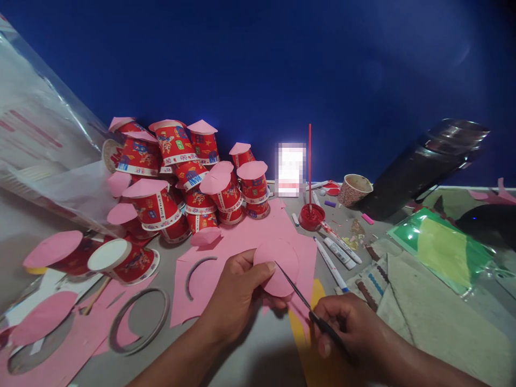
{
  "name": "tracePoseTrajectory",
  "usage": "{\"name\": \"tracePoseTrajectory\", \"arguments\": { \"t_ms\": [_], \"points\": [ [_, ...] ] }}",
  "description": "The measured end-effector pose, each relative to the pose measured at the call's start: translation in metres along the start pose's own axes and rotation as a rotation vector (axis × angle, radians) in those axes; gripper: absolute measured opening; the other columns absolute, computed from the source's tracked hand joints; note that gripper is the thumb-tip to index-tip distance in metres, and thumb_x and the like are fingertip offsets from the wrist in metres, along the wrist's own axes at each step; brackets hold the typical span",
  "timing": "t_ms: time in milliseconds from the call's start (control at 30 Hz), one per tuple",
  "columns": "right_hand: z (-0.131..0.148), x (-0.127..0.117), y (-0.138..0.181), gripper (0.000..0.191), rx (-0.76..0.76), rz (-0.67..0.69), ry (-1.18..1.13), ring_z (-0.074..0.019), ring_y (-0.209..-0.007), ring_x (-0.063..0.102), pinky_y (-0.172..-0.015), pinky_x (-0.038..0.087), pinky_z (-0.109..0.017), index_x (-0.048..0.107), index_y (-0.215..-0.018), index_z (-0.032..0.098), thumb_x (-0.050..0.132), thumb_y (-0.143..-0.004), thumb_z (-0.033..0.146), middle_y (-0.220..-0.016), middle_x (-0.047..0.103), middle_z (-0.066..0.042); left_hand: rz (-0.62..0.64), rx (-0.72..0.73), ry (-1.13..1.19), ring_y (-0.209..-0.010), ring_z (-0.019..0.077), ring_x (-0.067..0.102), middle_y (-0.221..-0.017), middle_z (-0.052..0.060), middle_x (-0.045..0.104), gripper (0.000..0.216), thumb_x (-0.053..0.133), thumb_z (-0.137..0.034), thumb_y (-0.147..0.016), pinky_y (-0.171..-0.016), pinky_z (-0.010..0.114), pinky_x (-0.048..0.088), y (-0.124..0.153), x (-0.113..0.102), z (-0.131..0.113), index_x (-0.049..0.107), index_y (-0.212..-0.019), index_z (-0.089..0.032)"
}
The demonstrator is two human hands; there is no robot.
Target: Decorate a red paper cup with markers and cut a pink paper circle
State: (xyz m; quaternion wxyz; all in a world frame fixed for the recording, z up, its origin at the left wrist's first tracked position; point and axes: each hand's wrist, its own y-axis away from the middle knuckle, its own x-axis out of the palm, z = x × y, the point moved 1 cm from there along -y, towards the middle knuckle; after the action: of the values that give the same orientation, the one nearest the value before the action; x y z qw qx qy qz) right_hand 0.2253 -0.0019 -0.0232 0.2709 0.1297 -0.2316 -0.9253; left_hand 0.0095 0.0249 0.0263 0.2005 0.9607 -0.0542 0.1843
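My left hand (236, 295) is closed on a pink paper disc (277, 267), thumb on its face, holding it just above the table. My right hand (350, 328) grips a pair of black scissors (300, 295). Their thin blades point up-left and reach into the disc from its right edge. Beneath both hands lie pink paper sheets (237, 242) with round holes cut out, and a yellow strip (306, 322).
A heap of red paper cups (189, 177) capped with pink cones fills the back left. A red paint pot with a brush (311, 215), several markers (338, 252), a paper cup (355, 189), a dark steel flask (423, 166), a green plastic packet (439, 247) and folded cloth (403, 279) lie to the right.
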Motion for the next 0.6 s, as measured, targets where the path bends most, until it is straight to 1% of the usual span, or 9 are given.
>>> {"name": "tracePoseTrajectory", "arguments": {
  "t_ms": [100, 200, 333, 433, 533, 600],
  "points": [
    [-0.0009, 0.0003, 0.0004, 0.015, -0.003, 0.007, 0.002, -0.0120, -0.052, 0.051, -0.053, 0.038, -0.023, 0.077, -0.068, 0.019, 0.070, -0.075, 0.031, -0.056, 0.065, 0.001, 0.010, 0.001, -0.006, -0.047, 0.0170, 0.063, -0.055, 0.008, 0.068, 0.027, 0.079, -0.037, -0.074, -0.049, 0.026, 0.050, -0.0003, 0.0002, 0.0003, 0.071, -0.068, -0.013],
    [-0.0031, 0.0010, 0.0007, 0.016, -0.011, -0.009, -0.004, -0.0120, -0.052, 0.052, -0.053, 0.038, -0.023, 0.079, -0.068, 0.019, 0.068, -0.076, 0.028, -0.058, 0.068, 0.000, 0.023, 0.007, 0.002, -0.047, 0.0169, 0.062, -0.053, 0.007, 0.067, 0.027, 0.078, -0.037, -0.076, -0.050, 0.027, 0.050, -0.0008, -0.0004, 0.0018, 0.071, -0.066, -0.013],
    [-0.0050, 0.0023, 0.0008, 0.017, -0.027, -0.034, 0.028, -0.0123, -0.053, 0.053, -0.055, 0.038, -0.023, 0.077, -0.066, 0.019, 0.069, -0.077, 0.029, -0.056, 0.067, 0.000, 0.030, 0.000, 0.035, -0.045, 0.0167, 0.062, -0.054, 0.007, 0.068, 0.026, 0.079, -0.036, -0.075, -0.047, 0.026, 0.049, -0.0010, -0.0019, 0.0042, 0.072, -0.067, -0.012],
    [-0.0039, 0.0026, 0.0009, 0.015, -0.001, -0.048, 0.036, -0.0119, -0.052, 0.052, -0.055, 0.038, -0.023, 0.075, -0.065, 0.019, 0.069, -0.075, 0.028, -0.055, 0.065, 0.001, 0.042, -0.003, 0.048, -0.044, 0.0158, 0.062, -0.055, 0.008, 0.069, 0.026, 0.080, -0.036, -0.074, -0.046, 0.025, 0.047, -0.0012, -0.0015, 0.0038, 0.072, -0.068, -0.012],
    [-0.0008, 0.0019, 0.0009, 0.016, 0.004, -0.030, 0.035, -0.0120, -0.052, 0.051, -0.055, 0.038, -0.023, 0.075, -0.065, 0.019, 0.069, -0.075, 0.029, -0.055, 0.065, 0.001, 0.048, -0.012, 0.070, -0.044, 0.0153, 0.062, -0.055, 0.007, 0.068, 0.026, 0.080, -0.035, -0.073, -0.045, 0.024, 0.047, -0.0016, -0.0010, 0.0026, 0.072, -0.067, -0.011],
    [0.0009, 0.0015, 0.0007, 0.017, -0.010, 0.001, 0.025, -0.0125, -0.053, 0.053, -0.054, 0.038, -0.023, 0.074, -0.066, 0.018, 0.069, -0.076, 0.031, -0.057, 0.068, 0.000, 0.063, -0.032, 0.092, -0.043, 0.0151, 0.062, -0.053, 0.007, 0.067, 0.027, 0.080, -0.035, -0.072, -0.044, 0.024, 0.047, -0.0017, -0.0015, 0.0027, 0.070, -0.065, -0.011]
  ]
}}
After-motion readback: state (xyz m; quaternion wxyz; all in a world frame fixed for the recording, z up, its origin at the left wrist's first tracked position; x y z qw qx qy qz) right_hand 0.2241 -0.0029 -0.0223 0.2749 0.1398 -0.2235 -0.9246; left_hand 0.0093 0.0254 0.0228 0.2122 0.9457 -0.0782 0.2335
